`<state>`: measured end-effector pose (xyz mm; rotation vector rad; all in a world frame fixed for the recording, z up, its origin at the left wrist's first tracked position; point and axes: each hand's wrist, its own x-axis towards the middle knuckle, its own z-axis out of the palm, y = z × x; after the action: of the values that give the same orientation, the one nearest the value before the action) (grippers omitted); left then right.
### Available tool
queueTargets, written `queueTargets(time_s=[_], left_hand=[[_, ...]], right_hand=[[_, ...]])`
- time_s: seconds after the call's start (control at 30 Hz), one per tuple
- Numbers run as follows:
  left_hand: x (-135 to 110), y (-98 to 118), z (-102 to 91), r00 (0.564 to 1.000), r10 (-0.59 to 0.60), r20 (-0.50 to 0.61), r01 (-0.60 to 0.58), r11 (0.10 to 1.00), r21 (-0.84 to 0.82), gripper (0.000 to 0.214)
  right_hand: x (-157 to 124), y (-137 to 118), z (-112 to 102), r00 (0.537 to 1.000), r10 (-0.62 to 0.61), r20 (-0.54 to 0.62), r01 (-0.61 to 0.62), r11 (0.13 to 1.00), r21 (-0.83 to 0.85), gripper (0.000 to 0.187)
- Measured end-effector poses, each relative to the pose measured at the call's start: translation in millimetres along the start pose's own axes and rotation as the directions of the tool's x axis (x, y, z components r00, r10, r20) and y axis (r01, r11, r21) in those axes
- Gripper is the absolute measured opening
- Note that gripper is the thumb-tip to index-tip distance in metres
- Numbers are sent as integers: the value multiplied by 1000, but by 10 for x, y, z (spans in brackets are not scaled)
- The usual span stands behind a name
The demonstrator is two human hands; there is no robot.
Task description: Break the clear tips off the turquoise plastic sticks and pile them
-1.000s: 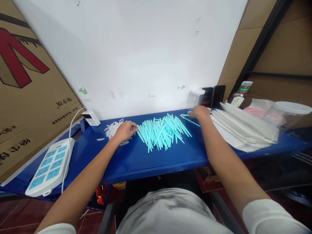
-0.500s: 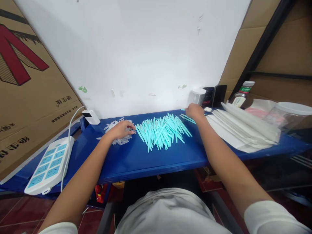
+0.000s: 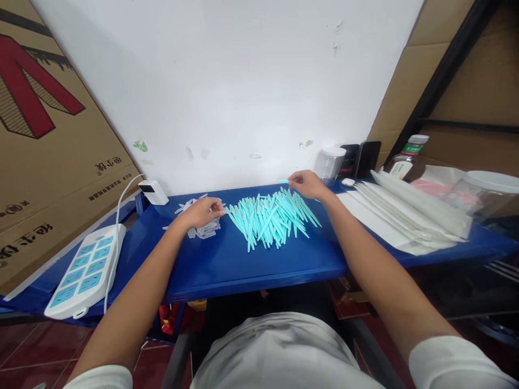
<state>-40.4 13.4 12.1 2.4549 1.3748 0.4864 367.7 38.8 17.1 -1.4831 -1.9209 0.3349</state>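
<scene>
Slim turquoise eyebrow razors [image 3: 270, 219] with pale tips lie heaped in the middle of the blue table. To the left is a loose pile of clear plastic caps [image 3: 205, 229], partly covered by my left hand [image 3: 203, 210]. The fingertips of that hand are pinched at the heap's left edge, and a small clear cap seems to be between them. Behind the heap's right side, my right hand [image 3: 307, 183] pinches one turquoise razor [image 3: 281, 181], which points left above the table's back edge.
A white power strip [image 3: 87, 270] and a small white device [image 3: 153, 193] are at the left. On the right are a clear jar [image 3: 331, 165], phones [image 3: 368, 158], an earbud case [image 3: 347, 182], white packets [image 3: 409, 216] and a brown bottle [image 3: 405, 156]. The wall stands behind.
My right hand has moved left from beside the jar, bringing a turquoise razor with it. My left hand's fingers have closed more, staying by the caps.
</scene>
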Motion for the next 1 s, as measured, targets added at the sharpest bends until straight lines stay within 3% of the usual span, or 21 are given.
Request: queueTargets(time_s=[0.13,0.3,0.53,1.0], left_hand=[[-1,57,-23,990,-36,-136,24,995,-92,45],[18,264,45,980,-32,-198,-25,959,-281,49],[18,492,130,954,-47,-295,-74,919,-388,47],[3,633,222,965,-20,-263,-108,880,-463,43]], right_hand=[[-31,-121,144,994,-111,21,102,963,248,18],[-89,-308,298,970,-241,43,209,907,365,24],[-225,-534,385,937,-298,180,173,847,503,24],[-337,-683,435,891,-391,230,241,838,490,25]])
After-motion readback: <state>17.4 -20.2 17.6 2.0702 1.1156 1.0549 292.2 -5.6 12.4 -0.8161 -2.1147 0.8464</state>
